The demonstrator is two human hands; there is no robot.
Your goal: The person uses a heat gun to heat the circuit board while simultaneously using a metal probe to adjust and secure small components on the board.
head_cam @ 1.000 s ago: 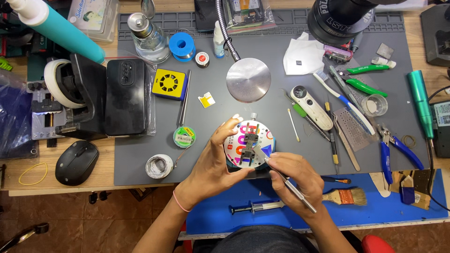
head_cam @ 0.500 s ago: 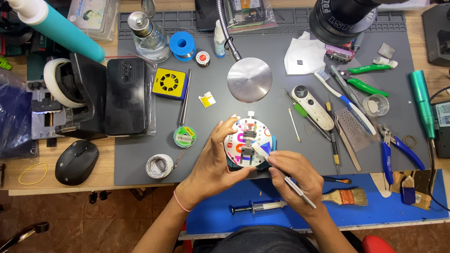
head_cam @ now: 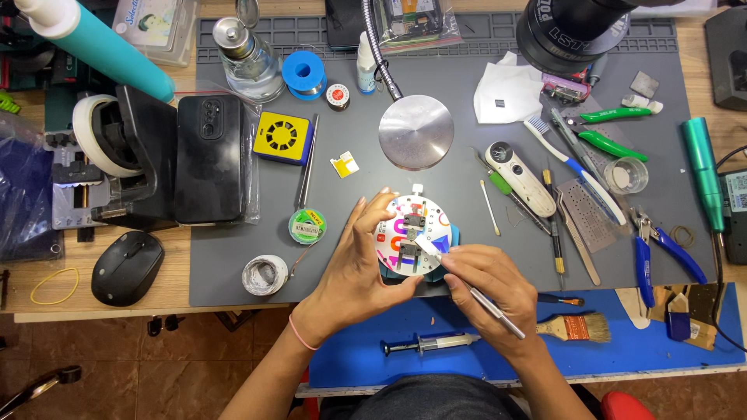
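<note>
Two hands met over a round white holder lying near the front edge of the grey mat on the counter. The left hand cupped the holder's left side, fingers curled against its rim. The right hand pinched metal tweezers, whose tip held a small white piece over the holder's middle. Just in front, on the blue mat, lay a syringe and a brush. A round metal disc stood behind the holder.
</note>
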